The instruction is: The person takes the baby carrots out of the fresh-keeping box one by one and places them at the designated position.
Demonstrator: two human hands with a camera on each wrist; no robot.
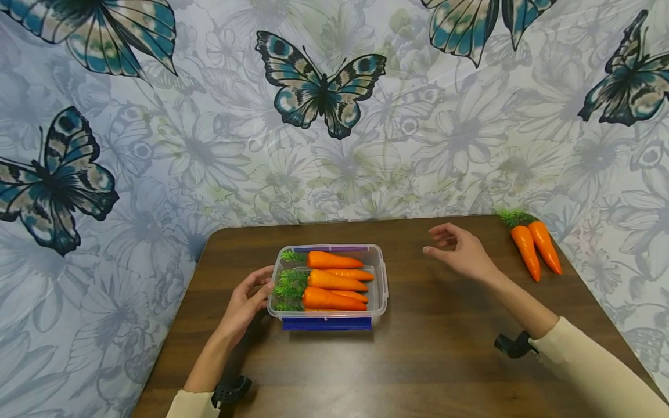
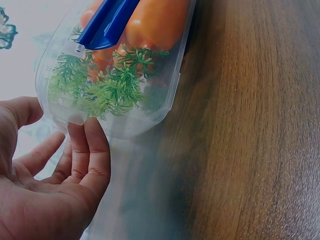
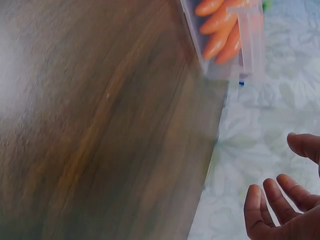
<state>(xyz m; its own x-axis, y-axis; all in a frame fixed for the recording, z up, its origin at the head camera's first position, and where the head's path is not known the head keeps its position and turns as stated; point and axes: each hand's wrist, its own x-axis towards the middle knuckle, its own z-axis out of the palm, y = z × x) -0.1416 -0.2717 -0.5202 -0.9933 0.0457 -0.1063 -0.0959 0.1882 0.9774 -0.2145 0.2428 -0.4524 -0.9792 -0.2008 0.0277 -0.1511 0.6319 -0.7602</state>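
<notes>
A clear plastic container (image 1: pixel 380 307) with blue clips holds several orange carrots (image 1: pixel 334 280), their green tops (image 1: pixel 290 284) toward its left end. My left hand (image 1: pixel 244 305) is at that end, the fingertips touching the wall and the thumb near the rim. Close up in the left wrist view, the loosely bent fingers (image 2: pixel 90 155) meet the see-through end beside the greens. My right hand (image 1: pixel 462 252) hovers over the table's far side, fingers loosely bent and nothing in them. It is between the container and two more carrots (image 1: pixel 534 249) at the right.
The brown wooden table (image 1: pixel 418 360) has its far edge against a cloth (image 1: pixel 455 133) printed with flowers and butterflies. The two loose carrots lie close to the table's far right edge. Dark straps (image 1: pixel 232 392) sit around both wrists.
</notes>
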